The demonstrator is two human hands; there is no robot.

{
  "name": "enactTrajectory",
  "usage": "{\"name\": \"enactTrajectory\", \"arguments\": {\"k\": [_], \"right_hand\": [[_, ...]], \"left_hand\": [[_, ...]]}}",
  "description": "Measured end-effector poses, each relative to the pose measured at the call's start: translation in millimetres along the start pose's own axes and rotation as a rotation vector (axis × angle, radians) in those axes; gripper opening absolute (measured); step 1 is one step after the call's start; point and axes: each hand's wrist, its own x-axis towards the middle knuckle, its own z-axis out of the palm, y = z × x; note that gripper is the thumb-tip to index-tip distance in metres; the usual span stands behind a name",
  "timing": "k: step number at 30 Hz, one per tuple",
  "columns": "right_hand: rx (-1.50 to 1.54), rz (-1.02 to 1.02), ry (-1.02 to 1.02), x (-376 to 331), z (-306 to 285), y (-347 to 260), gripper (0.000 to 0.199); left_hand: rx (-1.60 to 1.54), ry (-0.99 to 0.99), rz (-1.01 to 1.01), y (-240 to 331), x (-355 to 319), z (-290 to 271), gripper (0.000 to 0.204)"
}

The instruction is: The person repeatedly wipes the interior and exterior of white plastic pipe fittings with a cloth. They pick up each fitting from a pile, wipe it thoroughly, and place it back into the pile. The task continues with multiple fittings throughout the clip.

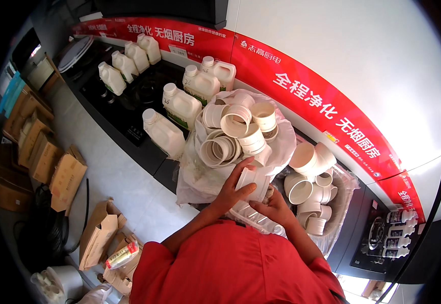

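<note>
In front of my chest I hold a short white plastic pipe fitting [253, 180]. My left hand [228, 194] wraps its near side, with the thumb across it and the fingers over the top. At its lower right edge my right hand [277, 206] is closed, pressing against the fitting. A small greyish-brown patch shows between those fingers; I cannot make out what it is. Just beyond my hands, a white plastic sack [198, 171] holds several white pipe fittings [235, 120]. To the right, more white fittings [315, 192] fill a plastic-lined container [338, 223].
White jugs [181, 105] stand on the dark counter at the back left. Brown cardboard boxes [67, 177] lie on the floor at left. Dark-labelled bottles [396, 238] stand on a hob to the right. A red banner [301, 86] runs along the wall.
</note>
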Motion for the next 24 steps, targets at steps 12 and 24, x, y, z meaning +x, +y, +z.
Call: {"name": "enactTrajectory", "arguments": {"k": [12, 24], "right_hand": [[-0.801, -0.29, -0.114, 2.3, 6.6, 11.7, 0.051], [-0.081, -0.02, 0.01, 5.7, 1.0, 3.9, 0.042]], "left_hand": [[-0.226, 0.115, -0.328, -8.5, -0.2, -10.3, 0.028], [-0.006, 0.055, -0.047, -6.4, 0.5, -2.6, 0.051]]}}
